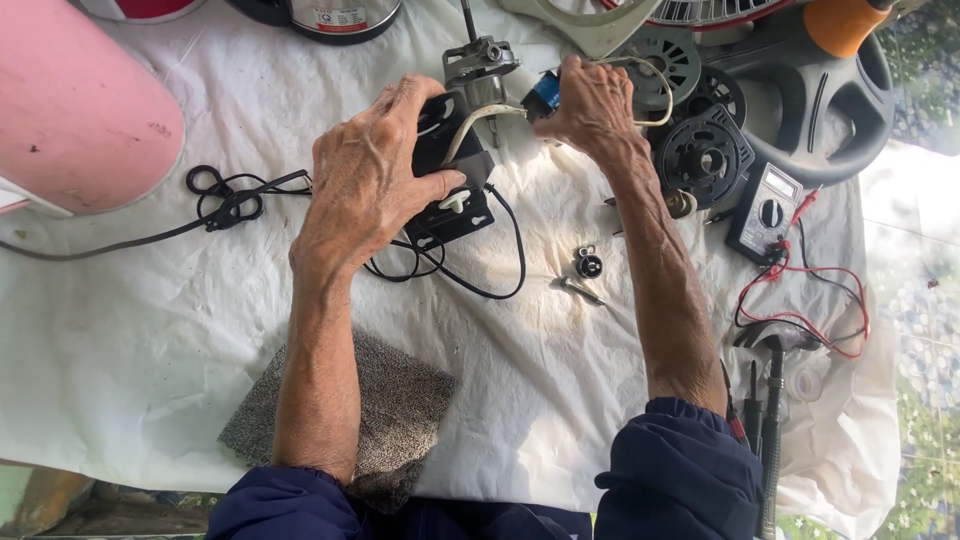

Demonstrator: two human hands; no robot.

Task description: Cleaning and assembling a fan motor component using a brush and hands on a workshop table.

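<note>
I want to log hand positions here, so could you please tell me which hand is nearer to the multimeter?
Right. The right hand is up by the blue part, a short way left of the multimeter. The left hand grips the black housing, much farther left.

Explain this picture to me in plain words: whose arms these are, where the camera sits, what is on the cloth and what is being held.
There is one picture, taken by a camera worn on a person's head, looking down at their own two bare arms in dark blue sleeves.

The left hand grips a black plastic housing with a black cable running out of it. The right hand pinches a small blue part with pale wires, just beside a metal motor with a shaft.

Everything lies on a white cloth spread over the work surface. On it you can see a coiled black cord, a small black knob with a screw beside it, round black fan parts, a multimeter with red and black leads, a grey rough pad near the left elbow, and tool handles at the right edge. A large pink object sits at top left.
</note>
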